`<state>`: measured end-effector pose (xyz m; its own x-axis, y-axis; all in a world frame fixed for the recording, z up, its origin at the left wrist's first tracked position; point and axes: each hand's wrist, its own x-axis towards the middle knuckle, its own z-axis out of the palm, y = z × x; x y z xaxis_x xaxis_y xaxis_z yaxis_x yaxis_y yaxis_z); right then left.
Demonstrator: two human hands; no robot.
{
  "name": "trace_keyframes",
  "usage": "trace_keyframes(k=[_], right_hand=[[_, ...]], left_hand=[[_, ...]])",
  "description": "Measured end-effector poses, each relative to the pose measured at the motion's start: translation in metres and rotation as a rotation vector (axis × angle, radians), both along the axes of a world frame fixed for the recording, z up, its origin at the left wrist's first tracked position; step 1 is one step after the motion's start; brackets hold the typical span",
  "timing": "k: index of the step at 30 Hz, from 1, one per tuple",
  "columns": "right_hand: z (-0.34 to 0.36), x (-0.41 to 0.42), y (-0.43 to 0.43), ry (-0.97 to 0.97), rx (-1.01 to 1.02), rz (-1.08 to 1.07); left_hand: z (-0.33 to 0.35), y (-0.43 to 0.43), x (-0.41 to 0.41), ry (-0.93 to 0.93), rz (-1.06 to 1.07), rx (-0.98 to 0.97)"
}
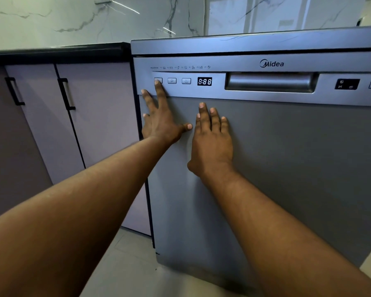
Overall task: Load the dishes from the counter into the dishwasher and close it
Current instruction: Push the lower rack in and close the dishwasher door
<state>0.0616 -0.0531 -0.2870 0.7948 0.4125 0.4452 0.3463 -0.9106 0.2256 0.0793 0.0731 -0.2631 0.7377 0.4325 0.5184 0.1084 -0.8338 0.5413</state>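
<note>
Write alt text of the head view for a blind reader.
The left hand and the right hand press flat on the dishwasher door, which looks closed. A left finger touches the leftmost button, beside a display showing 8:88.

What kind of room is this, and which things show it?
Most likely a home kitchen: a Midea dishwasher stands beside cabinets under a dark counter, with a marble-look wall behind.

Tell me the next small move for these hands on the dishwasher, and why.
Probably press the door inward with the left hand and right hand, both flat on it, until it latches: a dark gap along its top edge suggests it may not be shut.
</note>
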Motion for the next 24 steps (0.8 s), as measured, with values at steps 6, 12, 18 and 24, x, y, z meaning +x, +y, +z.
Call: trace_keyframes(k=[6,12,18,24], right_hand=[[0.0,0.0,-0.001,0.008,0.01,0.008],[-0.003,0.002,0.001,0.011,0.006,-0.004],[-0.007,0.004,0.003,-0.011,0.002,-0.008],[-0.006,0.005,0.001,-0.01,0.015,0.01]], left_hand=[[-0.014,-0.003,-0.001,0.067,-0.012,0.056],[-0.024,-0.002,0.001,0.078,-0.019,0.077],[-0.026,0.0,0.001,0.088,-0.029,0.071],[-0.023,-0.002,0.0,0.136,-0.017,0.105]])
